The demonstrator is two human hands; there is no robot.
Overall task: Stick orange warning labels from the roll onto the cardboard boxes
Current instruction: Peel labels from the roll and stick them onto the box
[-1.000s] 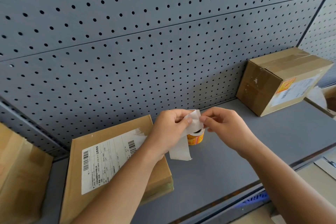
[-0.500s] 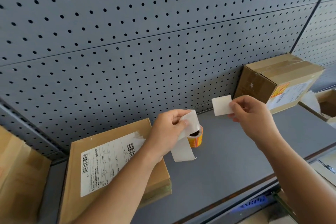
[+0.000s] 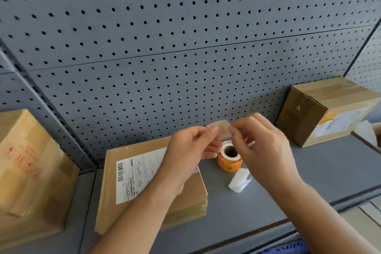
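Head view, stock entry, largest first. Pegboard (image 3: 185, 47): standing behind both hands. Shelf (image 3: 309, 171): lying under them. Tall box (image 3: 31, 167): sitting well left of the left hand (image 3: 191, 150), faint red print on its face. Flat box (image 3: 152, 183): lying under the left wrist, shipping slip up, no orange label showing. Far box (image 3: 327, 113): sitting well right of the right hand (image 3: 266, 148), already wearing an orange label on its front.

Roll (image 3: 229, 158): standing on end just below and between the two hands, orange wrap facing out. Backing strip (image 3: 239, 180): trailing loose on the shelf beneath the right palm.

Label (image 3: 221, 130): blurred, pale side toward the camera, being pinched at its left edge by the left fingertips and at its right edge by the right; both hands closed on it.

Handling note, as judgement: holding only the margins is keeping the adhesive clean; laying one edge down on the flat box beside the slip and smoothing across should avoid creases.
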